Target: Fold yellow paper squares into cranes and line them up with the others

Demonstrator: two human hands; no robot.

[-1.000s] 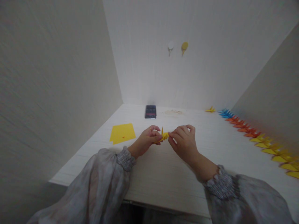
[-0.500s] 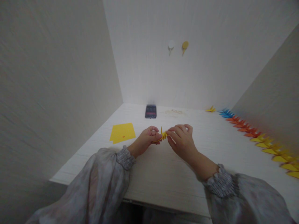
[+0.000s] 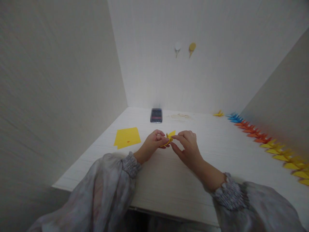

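Note:
A small folded yellow paper crane (image 3: 171, 134) is held above the white table, between my two hands. My left hand (image 3: 154, 141) pinches its left end between thumb and fingers, which cover part of it. From the right, my right hand (image 3: 187, 144) grips the crane at its near side, with thumb and forefinger on the paper. One yellow flap stands up between the hands.
Yellow paper sheets (image 3: 127, 137) lie at the left, with a small orange mark on top. A phone (image 3: 156, 116) stands at the back. Folded cranes in blue (image 3: 234, 117), orange (image 3: 253, 130) and yellow (image 3: 287, 155) line the right side. A single yellow crane (image 3: 219, 113) sits near the back wall.
A yellow flap of the crane has spread out and now shows wider, pointing up and right. My right fingers have shifted slightly on the paper. My left hand keeps its hold.

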